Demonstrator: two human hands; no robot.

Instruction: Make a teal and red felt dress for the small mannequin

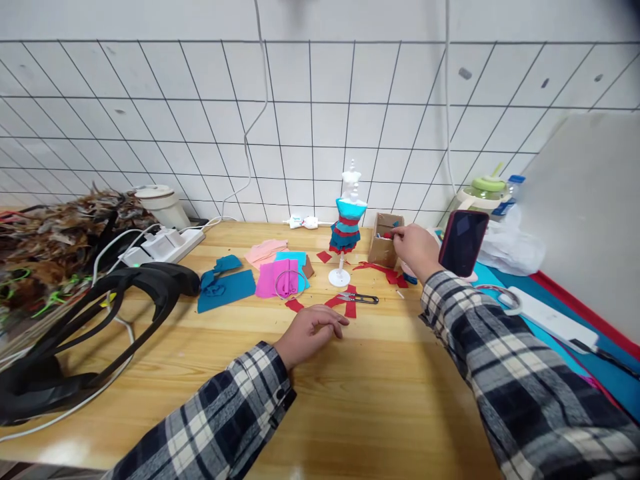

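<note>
Whether the right hand (pixel 414 245) is gripping anything I cannot tell: its fingertips are bending over the right rim of the small cardboard box (pixel 384 253), where coloured scraps are showing inside. Nearer, the left hand (pixel 311 332) is hanging slack and unclosed, with nothing showing in it. The box is standing at the far side of the table, just right of the miniature dress form (pixel 351 223), which is wearing a tiered blue-and-red dress. Thread snips (pixel 367 299) are lying across a red fabric strip (pixel 351 311) in front. Such a narrow opening is probably calling for a slim pinch and a high wrist, keeping the sleeve off the loose scraps and the knuckles off the wall, since the box is looking light enough to tip
</note>
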